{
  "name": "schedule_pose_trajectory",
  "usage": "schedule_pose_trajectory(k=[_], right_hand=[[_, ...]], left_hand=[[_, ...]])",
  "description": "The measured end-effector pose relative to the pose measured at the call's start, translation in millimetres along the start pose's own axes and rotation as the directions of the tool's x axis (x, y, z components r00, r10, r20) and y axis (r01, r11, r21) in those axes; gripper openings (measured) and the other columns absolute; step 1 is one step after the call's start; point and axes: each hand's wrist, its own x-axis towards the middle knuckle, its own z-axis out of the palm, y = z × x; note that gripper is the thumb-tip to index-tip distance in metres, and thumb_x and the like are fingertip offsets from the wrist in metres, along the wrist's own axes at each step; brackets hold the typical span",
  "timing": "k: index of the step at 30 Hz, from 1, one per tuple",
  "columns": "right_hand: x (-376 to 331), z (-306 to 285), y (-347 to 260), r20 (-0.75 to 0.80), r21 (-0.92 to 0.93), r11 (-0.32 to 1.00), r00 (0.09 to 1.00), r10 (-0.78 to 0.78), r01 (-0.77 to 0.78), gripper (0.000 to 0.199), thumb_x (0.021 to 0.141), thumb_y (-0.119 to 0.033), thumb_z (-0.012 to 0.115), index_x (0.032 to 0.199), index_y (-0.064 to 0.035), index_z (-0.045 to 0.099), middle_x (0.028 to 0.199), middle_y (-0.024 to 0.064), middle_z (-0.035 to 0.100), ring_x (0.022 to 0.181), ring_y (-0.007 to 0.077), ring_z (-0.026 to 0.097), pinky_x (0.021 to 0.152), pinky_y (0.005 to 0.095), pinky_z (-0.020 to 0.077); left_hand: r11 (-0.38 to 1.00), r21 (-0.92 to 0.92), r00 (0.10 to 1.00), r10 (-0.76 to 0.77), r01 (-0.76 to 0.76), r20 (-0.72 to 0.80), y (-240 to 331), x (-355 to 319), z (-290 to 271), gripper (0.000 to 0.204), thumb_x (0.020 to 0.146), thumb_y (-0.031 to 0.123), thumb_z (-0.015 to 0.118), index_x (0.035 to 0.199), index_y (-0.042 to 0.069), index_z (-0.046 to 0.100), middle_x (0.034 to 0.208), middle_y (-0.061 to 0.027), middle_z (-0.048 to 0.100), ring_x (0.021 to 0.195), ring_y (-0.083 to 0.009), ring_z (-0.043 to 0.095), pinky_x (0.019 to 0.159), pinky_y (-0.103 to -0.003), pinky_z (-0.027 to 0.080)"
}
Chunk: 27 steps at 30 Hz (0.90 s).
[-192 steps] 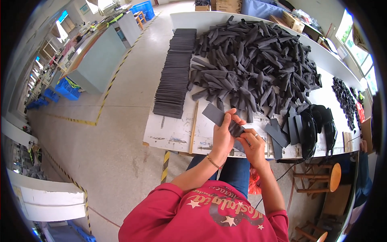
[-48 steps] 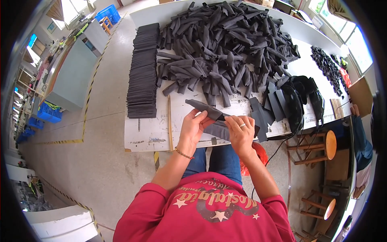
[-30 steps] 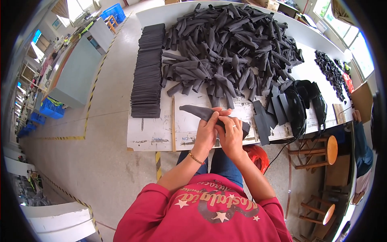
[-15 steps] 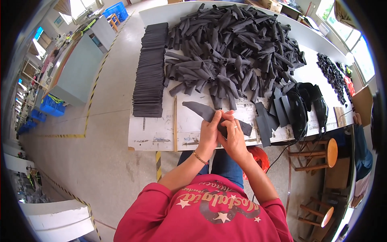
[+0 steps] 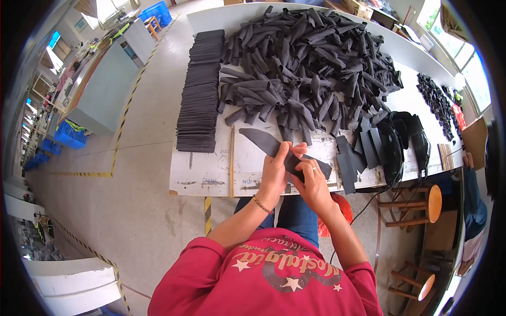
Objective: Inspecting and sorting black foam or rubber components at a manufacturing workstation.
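Both hands hold a dark grey fabric piece (image 5: 258,140) above the near edge of the table. Its pointed end sticks out to the upper left, and another dark part shows to the right behind the fingers. My left hand (image 5: 274,171) is closed on it, thumb on top. My right hand (image 5: 314,185) pinches the same piece, its fingers bent and partly hiding the fold. Beyond the hands lies a big heap of curled dark grey fabric pieces (image 5: 311,58). Left of the heap runs a long, neat row of flat stacked fabric pieces (image 5: 198,100).
A wooden strip (image 5: 232,163) lies on the white table (image 5: 203,176). Flat dark pieces (image 5: 346,164) and a shiny black bundle (image 5: 391,150) with cords sit at the right. Smaller black pieces (image 5: 437,102) lie farther right. Wooden stools (image 5: 434,204) stand beside the table.
My right hand has shifted slightly down and right along the fabric piece, its fingers changing their bend. The piece's left part now shows broader and flatter. The view has turned slightly.
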Motion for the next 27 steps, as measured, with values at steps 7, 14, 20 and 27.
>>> schedule_pose_trajectory(k=[7,14,20,27], right_hand=[[15,8,0,-0.012,0.053,0.997,0.999,-0.053,0.053,0.036,0.073,0.004,0.069,0.101,-0.001,0.047,0.098,0.0179,0.055,0.094,0.0392,0.055,0.079,0.0442,0.0473],[15,-18,-12,0.008,-0.046,0.999,1.0,0.03,-0.029,0.034,0.072,-0.003,0.074,0.101,-0.0019,0.055,0.1,0.0161,0.058,0.093,0.0363,0.057,0.079,0.0435,0.0476],[52,-66,-38,-0.249,0.181,0.98,0.96,0.126,-0.082,0.011,0.078,-0.001,0.073,0.084,0.0,0.064,0.086,0.0072,0.06,0.081,0.0178,0.056,0.074,0.0277,0.0432],[69,-87,-46,-0.04,0.066,0.997,0.998,-0.039,0.042,0.014,0.073,-0.001,0.073,0.086,-0.0004,0.068,0.081,0.0085,0.06,0.079,0.0249,0.056,0.074,0.0338,0.0456]], left_hand=[[0.999,-0.037,0.999,-0.028,0.027,-0.018,-4,-7,2,0.027,0.097,0.029,0.057,0.1,0.003,0.058,0.095,-0.0158,0.069,0.108,-0.0305,0.062,0.099,-0.04,0.045],[0.971,0.236,0.998,0.02,-0.033,0.057,13,-9,-5,0.032,0.099,0.029,0.054,0.105,-0.002,0.06,0.098,-0.0141,0.07,0.093,-0.0188,0.064,0.09,-0.032,0.048],[0.74,0.646,0.943,-0.051,-0.186,0.33,22,-14,-14,0.034,0.101,0.032,0.05,0.108,0.001,0.062,0.089,-0.0073,0.071,0.09,-0.0137,0.062,0.085,-0.029,0.046],[0.358,0.872,0.923,-0.065,-0.334,0.38,34,-24,10,0.026,0.1,0.026,0.051,0.101,0.001,0.06,0.081,-0.008,0.069,0.075,-0.0171,0.06,0.07,-0.031,0.046]])
